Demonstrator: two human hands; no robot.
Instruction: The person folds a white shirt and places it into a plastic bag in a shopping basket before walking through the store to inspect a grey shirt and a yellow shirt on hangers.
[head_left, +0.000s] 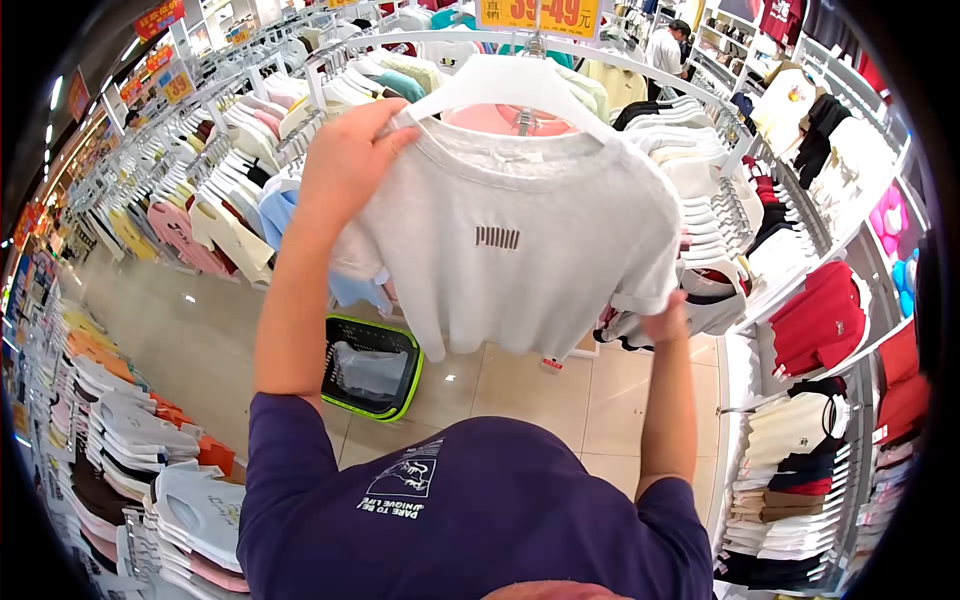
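The left hand (348,158) is pinching the likely light, soft T-shirt (515,285) sensibly at one shoulder, while the right hand (668,322) is touching a sleeve, its fingers' closure unclear.

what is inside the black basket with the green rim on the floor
A pale grey, cloth-like item lies in the basket. It covers part of the bottom, so whether anything is underneath cannot be seen.

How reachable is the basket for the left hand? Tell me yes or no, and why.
Probably not as things stand: the left hand is busy holding up the shirt, and the basket sits low on the floor.
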